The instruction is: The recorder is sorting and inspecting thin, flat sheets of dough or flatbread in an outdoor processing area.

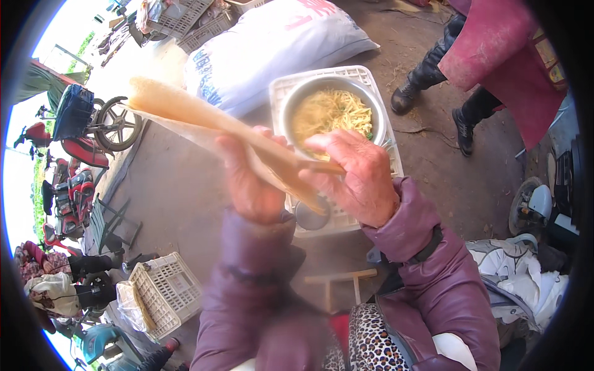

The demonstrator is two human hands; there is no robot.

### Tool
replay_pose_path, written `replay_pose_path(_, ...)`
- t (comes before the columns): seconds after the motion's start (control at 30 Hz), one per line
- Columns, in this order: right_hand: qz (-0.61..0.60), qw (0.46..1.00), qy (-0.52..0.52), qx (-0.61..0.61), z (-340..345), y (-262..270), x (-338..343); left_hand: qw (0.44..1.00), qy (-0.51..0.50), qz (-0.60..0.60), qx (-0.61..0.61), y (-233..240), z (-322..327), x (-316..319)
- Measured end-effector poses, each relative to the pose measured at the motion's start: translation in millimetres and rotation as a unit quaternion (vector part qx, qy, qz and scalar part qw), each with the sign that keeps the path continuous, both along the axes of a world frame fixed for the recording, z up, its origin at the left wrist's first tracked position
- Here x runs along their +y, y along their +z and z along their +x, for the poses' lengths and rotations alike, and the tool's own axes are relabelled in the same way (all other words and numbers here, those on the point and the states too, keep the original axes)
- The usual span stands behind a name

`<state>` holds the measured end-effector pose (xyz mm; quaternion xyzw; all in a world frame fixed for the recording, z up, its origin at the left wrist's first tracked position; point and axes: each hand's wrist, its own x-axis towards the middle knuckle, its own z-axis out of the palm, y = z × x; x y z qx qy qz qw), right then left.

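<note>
My left hand (254,185) holds a long, thin tan flatbread-like sheet (195,109), folded lengthwise and slanting from upper left to lower right. At its lower right part, my right hand (359,174) pinches the sheet's edge between thumb and fingers. Just beyond my hands, a round metal bowl (381,121) holds pale yellow shredded food (341,109) with bits of green. The bowl stands on an upturned white plastic crate (362,72). A round grey lid-like disc (313,214) lies on the crate's near part, partly covered by the sheet.
A large white woven sack (274,51) lies beyond the crate. At the upper right stands a person in a red coat (506,60). A second plastic crate (169,294) is at lower left, near seated people. Parked motorbikes (76,190) line the left; a white bag (515,273) is at right.
</note>
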<state>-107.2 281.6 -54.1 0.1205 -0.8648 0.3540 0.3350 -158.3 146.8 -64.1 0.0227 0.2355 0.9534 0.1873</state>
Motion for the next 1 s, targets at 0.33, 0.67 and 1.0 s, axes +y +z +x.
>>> replay_pose_path(0.33,0.029,0.992,0.049,-0.113,10,8,-5,0.993,0.013,-0.107,0.049,-3,13,5)
replay_pose_path(0.67,0.083,0.982,0.111,-0.131,16,16,11,0.973,0.036,-0.118,0.196,18,-4,-37)
replay_pose_path(1.0,0.069,0.98,0.117,-0.148,-3,9,26,0.964,0.168,-0.151,0.139,24,-5,-19)
